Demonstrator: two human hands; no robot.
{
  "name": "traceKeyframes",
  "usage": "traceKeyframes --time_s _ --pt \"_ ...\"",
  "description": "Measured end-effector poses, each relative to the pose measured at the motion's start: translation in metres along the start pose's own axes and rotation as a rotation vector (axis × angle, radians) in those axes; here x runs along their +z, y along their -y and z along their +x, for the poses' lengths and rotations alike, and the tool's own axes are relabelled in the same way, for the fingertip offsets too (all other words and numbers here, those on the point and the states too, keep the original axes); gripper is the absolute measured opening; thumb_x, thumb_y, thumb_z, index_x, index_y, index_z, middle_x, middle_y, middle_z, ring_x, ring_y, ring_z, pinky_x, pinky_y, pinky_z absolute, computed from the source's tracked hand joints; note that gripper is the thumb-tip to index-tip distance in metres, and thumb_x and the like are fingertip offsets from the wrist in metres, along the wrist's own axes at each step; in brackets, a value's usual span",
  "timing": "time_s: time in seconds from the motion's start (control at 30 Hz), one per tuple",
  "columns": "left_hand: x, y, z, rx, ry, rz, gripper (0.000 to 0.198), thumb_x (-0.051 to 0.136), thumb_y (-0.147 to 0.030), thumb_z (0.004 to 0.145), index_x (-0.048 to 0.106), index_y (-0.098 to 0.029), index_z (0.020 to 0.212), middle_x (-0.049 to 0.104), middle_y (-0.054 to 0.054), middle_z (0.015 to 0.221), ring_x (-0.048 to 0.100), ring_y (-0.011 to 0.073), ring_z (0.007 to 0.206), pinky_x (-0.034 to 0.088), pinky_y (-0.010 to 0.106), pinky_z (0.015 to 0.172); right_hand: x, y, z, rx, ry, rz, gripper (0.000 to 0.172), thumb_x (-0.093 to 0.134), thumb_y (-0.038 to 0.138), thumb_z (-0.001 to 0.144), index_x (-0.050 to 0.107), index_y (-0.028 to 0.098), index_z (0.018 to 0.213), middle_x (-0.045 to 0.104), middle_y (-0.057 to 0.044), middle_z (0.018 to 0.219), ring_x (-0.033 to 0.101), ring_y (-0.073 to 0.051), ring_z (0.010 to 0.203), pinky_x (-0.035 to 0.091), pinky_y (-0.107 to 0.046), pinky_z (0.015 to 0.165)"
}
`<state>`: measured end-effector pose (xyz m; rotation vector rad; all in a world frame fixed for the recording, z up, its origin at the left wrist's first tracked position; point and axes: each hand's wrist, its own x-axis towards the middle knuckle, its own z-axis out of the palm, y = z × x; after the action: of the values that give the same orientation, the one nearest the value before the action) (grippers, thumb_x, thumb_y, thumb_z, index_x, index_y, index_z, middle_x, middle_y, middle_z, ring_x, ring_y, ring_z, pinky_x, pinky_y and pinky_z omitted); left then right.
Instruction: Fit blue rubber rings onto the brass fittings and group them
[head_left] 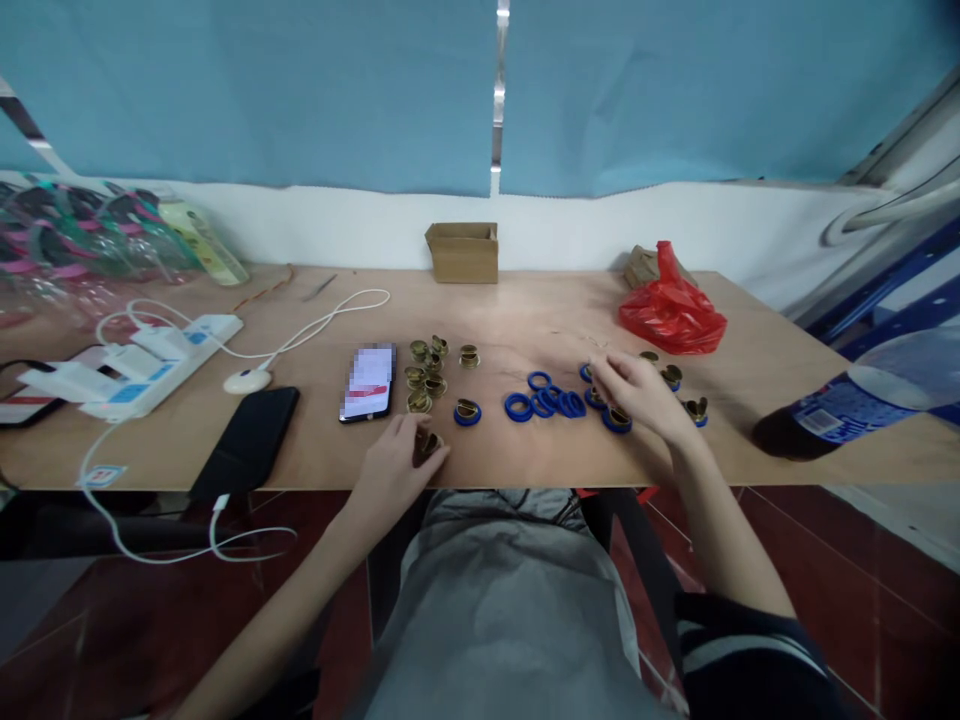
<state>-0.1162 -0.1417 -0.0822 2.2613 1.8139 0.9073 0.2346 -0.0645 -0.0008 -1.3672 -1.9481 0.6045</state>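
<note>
My left hand (401, 462) is at the table's front edge, its thumb and fingers closed round a small brass-coloured metal piece (429, 445). Beyond it stand several similar brass pieces (427, 378). A blue ring with a brass piece on it (467, 412) lies to the right of that hand. Several bare blue rings (553, 400) form a pile in the middle. My right hand (626, 385) is over the right group of blue rings with brass pieces (617, 419); its fingers are pressed together, and what they hold, if anything, is too small to name.
A lit phone (367, 382), a dark phone (247, 440) and a power strip (161, 365) with white cables lie left. At the back are a cardboard box (465, 255) and a red bag (671, 315). A large dark drink bottle (832, 405) leans in at right.
</note>
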Motion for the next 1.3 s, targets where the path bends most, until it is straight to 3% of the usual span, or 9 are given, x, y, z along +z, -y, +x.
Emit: traceKeyframes --time_s 0.07,0.13,0.23,0.4,0.63,0.87,1.13,1.3 --pt "0.004 -0.005 -0.001 0.046 0.054 -0.113 0.035 0.072 -0.033 0.088 0.057 -0.019 0.117 0.068 0.008 0.112 0.072 0.0255 0.095 0.059 0.038 0.085 -0.014 -0.011 0.03 -0.032 -0.094 -0.199 0.034 0.053 0.039 0.098 0.053 0.021 0.069 0.062 -0.001 0.062 0.056 -0.016 0.059 0.041 -0.027 0.06" --pt "0.007 -0.007 -0.001 0.086 0.071 -0.18 0.033 0.073 -0.032 0.088 0.059 -0.02 0.115 0.065 0.009 0.119 0.072 0.0245 0.1 0.059 0.038 0.089 -0.026 -0.026 0.061 -0.004 -0.076 -0.392 0.016 0.057 0.029 0.093 0.065 0.018 0.085 0.073 -0.006 0.081 0.066 -0.02 0.075 0.046 -0.028 0.069" --pt "0.01 -0.008 0.003 0.149 0.078 -0.225 0.023 0.074 -0.032 0.089 0.063 -0.02 0.105 0.066 0.01 0.121 0.07 0.0256 0.109 0.057 0.038 0.095 -0.037 -0.051 0.1 0.162 0.112 -0.701 0.02 0.059 0.026 0.091 0.072 0.015 0.102 0.077 -0.012 0.106 0.07 -0.026 0.095 0.049 -0.029 0.078" --pt "0.015 -0.012 0.006 0.151 0.05 -0.341 0.022 0.073 -0.032 0.09 0.064 -0.022 0.107 0.073 0.006 0.108 0.071 0.0238 0.103 0.058 0.037 0.091 -0.029 -0.083 0.133 0.24 0.259 -0.771 0.027 0.068 0.022 0.084 0.075 0.015 0.109 0.079 -0.011 0.109 0.072 -0.024 0.095 0.05 -0.024 0.075" --pt "0.02 -0.013 0.007 0.042 0.07 -0.461 0.022 0.072 -0.035 0.089 0.067 -0.021 0.105 0.075 0.005 0.104 0.072 0.0221 0.096 0.057 0.035 0.086 -0.004 -0.106 0.14 0.254 0.26 -0.84 0.033 0.064 0.012 0.084 0.072 0.011 0.116 0.076 -0.016 0.115 0.071 -0.025 0.104 0.049 -0.023 0.079" --pt "0.019 -0.011 0.007 0.026 0.111 -0.509 0.024 0.071 -0.037 0.09 0.067 -0.02 0.107 0.074 0.007 0.108 0.07 0.0234 0.101 0.056 0.038 0.089 0.003 -0.105 0.137 0.192 0.259 -0.872 0.035 0.068 0.011 0.085 0.069 0.002 0.119 0.069 -0.029 0.122 0.069 -0.032 0.11 0.051 -0.029 0.087" --pt "0.02 -0.01 0.006 0.021 0.11 -0.519 0.025 0.072 -0.037 0.089 0.067 -0.021 0.107 0.074 0.007 0.109 0.07 0.0231 0.102 0.055 0.036 0.09 0.001 -0.099 0.134 0.162 0.304 -0.843 0.02 0.063 0.008 0.085 0.076 0.002 0.1 0.075 -0.027 0.105 0.071 -0.031 0.097 0.05 -0.03 0.081" --pt "0.019 -0.012 0.007 0.017 0.109 -0.523 0.024 0.072 -0.036 0.089 0.067 -0.02 0.107 0.075 0.007 0.11 0.071 0.0235 0.103 0.055 0.037 0.09 -0.005 -0.09 0.133 0.135 0.243 -0.779 0.024 0.06 0.006 0.085 0.073 0.005 0.105 0.075 -0.021 0.109 0.069 -0.026 0.1 0.047 -0.026 0.082"
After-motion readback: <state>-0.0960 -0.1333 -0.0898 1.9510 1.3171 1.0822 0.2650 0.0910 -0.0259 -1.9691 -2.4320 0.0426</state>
